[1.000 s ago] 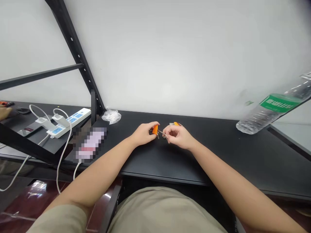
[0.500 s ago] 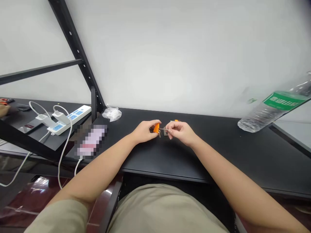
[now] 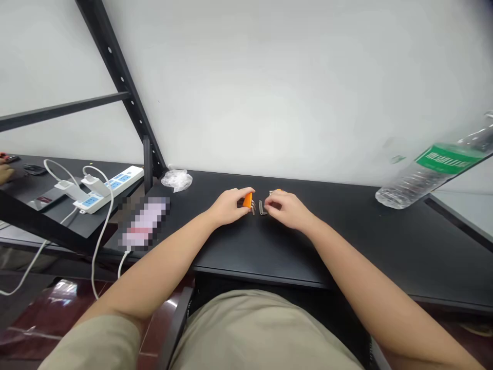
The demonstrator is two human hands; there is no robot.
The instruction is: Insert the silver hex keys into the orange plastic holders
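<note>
The wearer is sporting a plain khaki-beige shirt [image 3: 262, 334], its fabric rounding out broadly and showing soft creases across the front. The matching left sleeve [image 3: 98, 341] is stopping short around the elbow, its edge looking loose, and both the left hand [image 3: 228, 207] and right hand [image 3: 289, 211] are showing bare.

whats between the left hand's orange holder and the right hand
Head view: bent metal rods lie on the black tabletop between the orange holder and right hand.
</note>
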